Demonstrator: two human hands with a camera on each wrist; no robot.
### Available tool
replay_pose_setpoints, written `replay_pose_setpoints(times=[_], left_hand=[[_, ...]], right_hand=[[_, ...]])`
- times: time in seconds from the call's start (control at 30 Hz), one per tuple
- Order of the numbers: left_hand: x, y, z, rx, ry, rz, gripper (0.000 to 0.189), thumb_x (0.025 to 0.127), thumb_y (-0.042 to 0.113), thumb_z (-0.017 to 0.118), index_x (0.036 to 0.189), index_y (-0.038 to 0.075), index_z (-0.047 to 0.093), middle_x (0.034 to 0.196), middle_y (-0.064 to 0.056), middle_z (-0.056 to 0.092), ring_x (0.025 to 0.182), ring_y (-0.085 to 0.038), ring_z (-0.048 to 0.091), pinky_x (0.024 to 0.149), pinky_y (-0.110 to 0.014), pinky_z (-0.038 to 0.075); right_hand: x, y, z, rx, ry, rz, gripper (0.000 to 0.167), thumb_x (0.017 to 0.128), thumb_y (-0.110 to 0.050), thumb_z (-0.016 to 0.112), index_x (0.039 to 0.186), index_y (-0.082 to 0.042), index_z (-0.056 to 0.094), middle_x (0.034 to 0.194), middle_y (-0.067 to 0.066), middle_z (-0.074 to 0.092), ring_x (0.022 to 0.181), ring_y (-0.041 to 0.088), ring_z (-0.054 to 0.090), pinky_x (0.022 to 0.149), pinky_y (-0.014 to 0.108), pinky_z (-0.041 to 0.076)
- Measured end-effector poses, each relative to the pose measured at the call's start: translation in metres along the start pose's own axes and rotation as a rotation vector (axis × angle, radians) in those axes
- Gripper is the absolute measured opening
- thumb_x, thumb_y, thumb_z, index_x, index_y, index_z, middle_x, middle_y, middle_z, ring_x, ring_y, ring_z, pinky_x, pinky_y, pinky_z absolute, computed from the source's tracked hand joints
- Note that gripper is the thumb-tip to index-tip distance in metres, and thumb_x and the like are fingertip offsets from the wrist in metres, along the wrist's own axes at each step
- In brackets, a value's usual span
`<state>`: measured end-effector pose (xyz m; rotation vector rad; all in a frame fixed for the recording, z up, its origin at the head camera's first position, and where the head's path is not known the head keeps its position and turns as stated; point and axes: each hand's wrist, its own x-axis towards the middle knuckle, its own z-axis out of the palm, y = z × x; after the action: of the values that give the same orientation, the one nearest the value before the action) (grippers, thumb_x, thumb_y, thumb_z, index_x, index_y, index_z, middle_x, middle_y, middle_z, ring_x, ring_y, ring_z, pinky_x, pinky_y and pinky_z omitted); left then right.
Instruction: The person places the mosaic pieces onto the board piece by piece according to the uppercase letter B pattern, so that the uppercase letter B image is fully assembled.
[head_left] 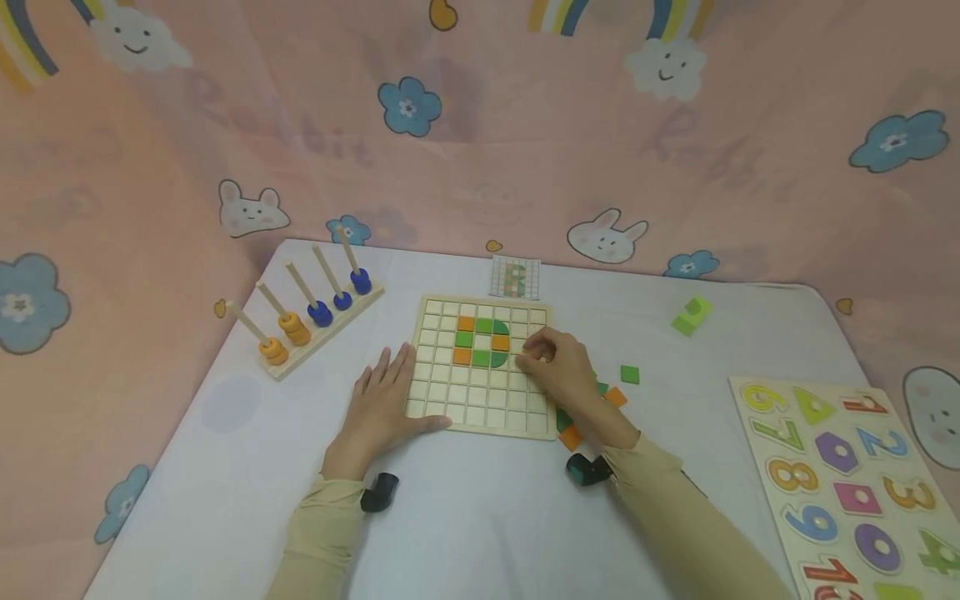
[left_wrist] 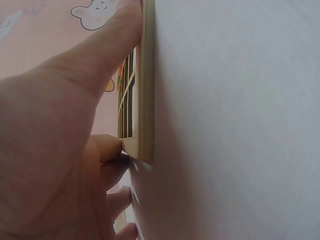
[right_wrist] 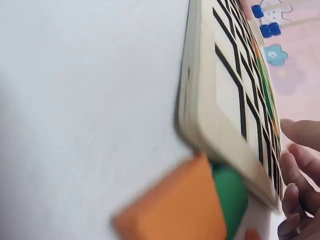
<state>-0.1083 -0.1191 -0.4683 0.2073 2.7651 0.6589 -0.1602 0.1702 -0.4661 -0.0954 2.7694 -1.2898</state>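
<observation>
A square wooden grid board (head_left: 480,400) lies on the table, with orange and green tiles (head_left: 482,326) forming a D-shaped ring. My left hand (head_left: 382,408) rests flat at its left side. The fingers spread along that edge, and the thumb lies over the front left corner, as the left wrist view also shows. Over the board's right part is my right hand (head_left: 566,367), fingers bent and fingertips just right of the tiles. In the right wrist view its thumb and fingers (right_wrist: 300,132) stand apart at the grid, no tile showing between them.
Loose orange and green tiles (head_left: 570,437) lie right of the board, partly under the right forearm. A patterned card (head_left: 515,277) is behind the board. A peg stand with rings (head_left: 322,337) stands left, a green block (head_left: 692,316) back right, a number puzzle (head_left: 832,483) far right.
</observation>
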Motion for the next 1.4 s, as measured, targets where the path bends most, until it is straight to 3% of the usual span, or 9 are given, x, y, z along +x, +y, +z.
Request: replay_pose_setpoints(times=[0.17, 0.37, 0.6, 0.77, 0.97, 1.23, 1.4], left_hand=[[0.0, 0.0, -0.001, -0.003, 0.005, 0.006, 0.126, 0.084, 0.063, 0.082, 0.171, 0.006, 0.01, 0.18, -0.012, 0.008, 0.167, -0.038, 0.002, 0.135, -0.061, 0.008], [-0.001, 0.0, -0.002, -0.008, -0.007, -0.001, 0.127, 0.084, 0.062, 0.082, 0.171, 0.006, 0.009, 0.18, -0.012, 0.007, 0.167, -0.037, 0.001, 0.135, -0.06, 0.006], [0.0, -0.002, -0.001, 0.002, -0.004, -0.005, 0.127, 0.084, 0.063, 0.082, 0.171, 0.006, 0.009, 0.18, -0.012, 0.006, 0.167, -0.037, 0.001, 0.135, -0.06, 0.006], [-0.001, -0.001, -0.001, -0.002, 0.0, -0.001, 0.127, 0.084, 0.062, 0.082, 0.171, 0.006, 0.009, 0.18, -0.012, 0.007, 0.167, -0.038, 0.001, 0.135, -0.06, 0.006], [-0.001, -0.001, -0.001, -0.007, -0.002, -0.003, 0.127, 0.084, 0.061, 0.083, 0.171, 0.006, 0.01, 0.179, -0.012, 0.007, 0.167, -0.038, 0.001, 0.135, -0.06, 0.006], [0.0, -0.001, 0.001, 0.001, -0.004, -0.001, 0.127, 0.084, 0.062, 0.083, 0.171, 0.006, 0.009, 0.18, -0.012, 0.007, 0.167, -0.037, 0.001, 0.135, -0.06, 0.006], [0.0, 0.0, 0.0, -0.008, -0.002, 0.004, 0.126, 0.084, 0.061, 0.083, 0.171, 0.006, 0.009, 0.18, -0.012, 0.007, 0.167, -0.037, 0.001, 0.135, -0.06, 0.006]], right_hand=[[-0.01, 0.017, -0.024, -0.04, -0.069, -0.02, 0.034, 0.095, -0.017, 0.079, 0.124, -0.004, 0.067, 0.11, 0.013, 0.068, 0.103, 0.029, 0.054, 0.087, 0.037, 0.045], [-0.021, 0.041, -0.057, -0.077, -0.099, -0.025, 0.049, 0.093, -0.017, 0.083, 0.134, 0.0, 0.064, 0.137, 0.025, 0.059, 0.125, 0.041, 0.047, 0.106, 0.056, 0.043], [-0.031, 0.062, -0.095, -0.174, -0.184, 0.098, 0.069, 0.09, -0.03, 0.086, 0.148, -0.007, 0.055, 0.153, 0.029, 0.041, 0.136, 0.049, 0.035, 0.106, 0.069, 0.044], [-0.037, 0.072, -0.119, -0.222, -0.243, 0.111, 0.081, 0.087, -0.029, 0.088, 0.154, -0.008, 0.048, 0.153, 0.031, 0.041, 0.138, 0.052, 0.037, 0.108, 0.075, 0.041], [-0.041, 0.082, -0.127, -0.19, -0.254, 0.104, 0.074, 0.091, -0.021, 0.085, 0.153, -0.005, 0.049, 0.154, 0.03, 0.043, 0.137, 0.051, 0.042, 0.113, 0.074, 0.039], [-0.041, 0.089, -0.114, -0.132, -0.15, 0.017, 0.042, 0.095, -0.002, 0.074, 0.136, 0.003, 0.063, 0.139, 0.029, 0.06, 0.133, 0.048, 0.053, 0.117, 0.067, 0.042], [-0.04, 0.086, -0.108, -0.137, -0.113, 0.006, 0.036, 0.097, 0.003, 0.07, 0.132, 0.005, 0.065, 0.138, 0.03, 0.061, 0.131, 0.049, 0.054, 0.115, 0.066, 0.044]])
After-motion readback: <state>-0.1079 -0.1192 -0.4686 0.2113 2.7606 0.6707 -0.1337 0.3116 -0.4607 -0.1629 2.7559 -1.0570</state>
